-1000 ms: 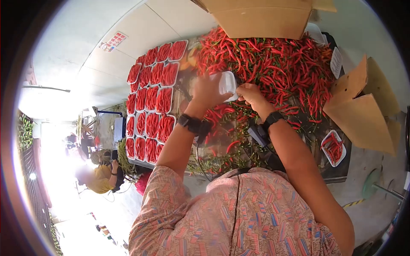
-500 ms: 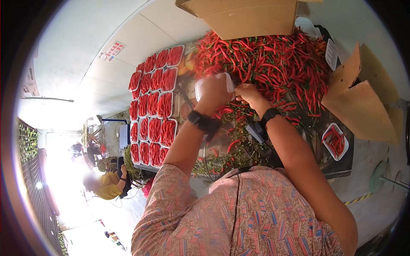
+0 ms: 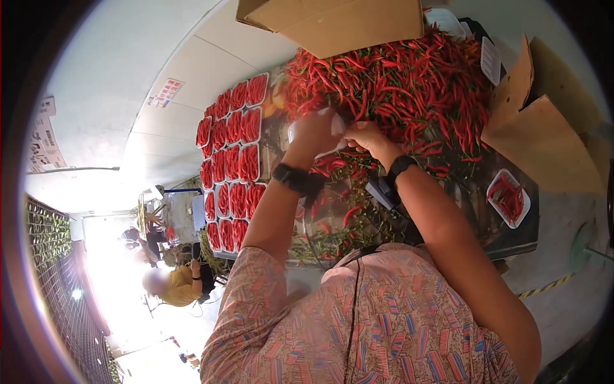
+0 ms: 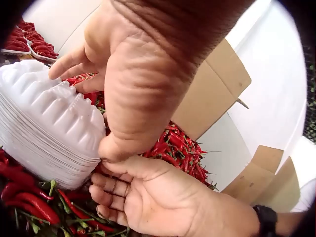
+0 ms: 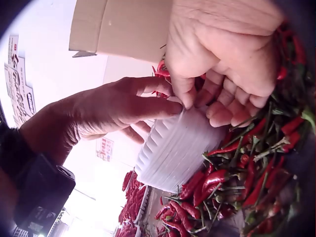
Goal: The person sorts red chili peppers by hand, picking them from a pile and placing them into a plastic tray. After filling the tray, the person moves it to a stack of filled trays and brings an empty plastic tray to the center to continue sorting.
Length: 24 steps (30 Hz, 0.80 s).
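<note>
Right wrist view: our right hand [image 5: 222,54] pinches the tray stack [image 5: 173,153] corner, left hand [image 5: 111,108] spread open; we need light, even pressure

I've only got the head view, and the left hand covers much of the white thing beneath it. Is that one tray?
Observer: No, the left wrist view shows many thin edges layered together: a thick stack of white trays.
Operator: And the right hand?
Observer: The right wrist view shows it pinching one corner of that stack, its thumb tip close beside the thumb of the left hand.
</note>
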Each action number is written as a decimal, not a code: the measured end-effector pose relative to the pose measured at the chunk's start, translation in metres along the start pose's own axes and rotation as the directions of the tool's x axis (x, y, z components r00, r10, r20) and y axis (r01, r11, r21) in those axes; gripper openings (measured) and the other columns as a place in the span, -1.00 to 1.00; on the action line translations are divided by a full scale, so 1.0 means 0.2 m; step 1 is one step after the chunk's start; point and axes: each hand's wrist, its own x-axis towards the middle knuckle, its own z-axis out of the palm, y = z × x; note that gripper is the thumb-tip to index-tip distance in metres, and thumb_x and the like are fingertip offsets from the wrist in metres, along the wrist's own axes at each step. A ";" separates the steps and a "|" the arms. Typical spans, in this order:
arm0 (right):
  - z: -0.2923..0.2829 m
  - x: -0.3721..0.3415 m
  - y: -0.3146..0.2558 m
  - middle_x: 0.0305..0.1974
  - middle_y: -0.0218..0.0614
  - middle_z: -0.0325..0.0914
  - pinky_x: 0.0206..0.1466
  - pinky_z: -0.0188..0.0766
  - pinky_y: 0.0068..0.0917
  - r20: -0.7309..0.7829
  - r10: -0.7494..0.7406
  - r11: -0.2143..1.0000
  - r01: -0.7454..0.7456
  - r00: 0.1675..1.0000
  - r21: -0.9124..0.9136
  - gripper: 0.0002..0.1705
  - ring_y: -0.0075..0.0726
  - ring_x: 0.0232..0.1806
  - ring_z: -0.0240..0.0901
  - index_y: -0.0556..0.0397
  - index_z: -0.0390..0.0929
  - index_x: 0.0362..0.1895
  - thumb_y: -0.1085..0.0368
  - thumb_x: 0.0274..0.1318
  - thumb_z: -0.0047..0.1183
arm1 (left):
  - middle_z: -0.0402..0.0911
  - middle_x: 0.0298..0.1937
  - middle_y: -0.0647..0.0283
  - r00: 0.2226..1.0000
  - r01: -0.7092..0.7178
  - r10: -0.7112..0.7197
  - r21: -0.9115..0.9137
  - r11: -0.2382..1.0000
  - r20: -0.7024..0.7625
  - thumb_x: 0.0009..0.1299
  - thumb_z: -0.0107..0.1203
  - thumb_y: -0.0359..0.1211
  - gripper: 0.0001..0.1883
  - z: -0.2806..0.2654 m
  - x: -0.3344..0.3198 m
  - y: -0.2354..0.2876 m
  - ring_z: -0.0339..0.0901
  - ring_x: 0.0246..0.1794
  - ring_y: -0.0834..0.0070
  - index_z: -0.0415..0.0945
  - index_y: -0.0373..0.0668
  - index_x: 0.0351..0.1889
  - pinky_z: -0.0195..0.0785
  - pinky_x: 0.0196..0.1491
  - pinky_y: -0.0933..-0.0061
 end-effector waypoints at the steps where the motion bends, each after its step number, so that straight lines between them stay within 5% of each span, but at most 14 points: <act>1: 0.00 -0.01 -0.01 -0.43 -0.47 0.54 -0.55 0.28 -0.63 -0.003 0.004 1.000 -0.004 1.000 0.009 -0.86 -0.60 -0.46 0.44 0.01 0.55 -0.37 0.24 0.03 0.17 | 0.60 -0.21 -0.05 1.000 -0.007 0.008 0.015 1.000 -0.031 0.03 0.19 -0.10 -0.40 0.00 0.00 -0.01 0.58 -0.19 0.00 0.44 -0.09 0.06 0.46 -0.12 0.10; 14: 0.01 0.16 0.17 -0.54 -0.47 0.51 -0.60 0.19 -0.60 -0.049 -0.094 0.994 0.096 0.994 0.050 -0.88 -0.59 -0.55 0.40 -0.01 0.53 -0.48 0.29 -0.05 0.21 | 0.61 -0.27 -0.03 0.997 -0.027 0.025 0.026 0.999 0.078 0.06 0.14 -0.21 -0.50 -0.05 0.05 0.03 0.58 -0.21 0.00 0.43 -0.09 0.01 0.44 -0.14 0.07; 16: 0.01 0.20 0.21 -0.55 -0.46 0.50 -0.60 0.18 -0.60 -0.061 -0.130 0.991 0.131 0.990 0.013 -0.88 -0.59 -0.55 0.39 -0.01 0.53 -0.49 0.29 -0.05 0.21 | 0.61 -0.31 -0.10 0.990 -0.121 0.116 0.050 0.991 0.085 0.10 0.06 -0.27 -0.40 -0.04 0.05 0.00 0.57 -0.24 -0.04 0.29 -0.10 0.17 0.44 -0.14 0.01; 20: 0.01 0.19 0.22 -0.57 -0.46 0.49 -0.60 0.16 -0.59 -0.045 -0.224 0.973 0.226 0.974 0.051 -0.88 -0.60 -0.58 0.35 -0.01 0.53 -0.52 0.28 -0.06 0.20 | 0.61 -0.36 -0.08 0.981 -0.189 0.189 0.020 0.982 0.040 0.09 0.05 -0.32 -0.44 -0.03 0.04 -0.02 0.58 -0.25 -0.02 0.33 -0.10 0.13 0.44 -0.16 0.01; 24: 0.02 0.13 0.16 -0.59 -0.47 0.48 -0.60 0.14 -0.59 -0.046 -0.200 0.977 0.203 0.979 0.062 -0.88 -0.61 -0.59 0.31 -0.01 0.53 -0.54 0.28 -0.07 0.18 | 0.55 -0.15 -0.06 0.977 -0.215 0.213 0.090 0.972 0.032 0.15 0.04 -0.31 -0.55 0.01 0.03 -0.03 0.55 -0.17 -0.02 0.40 0.06 0.07 0.47 -0.14 0.05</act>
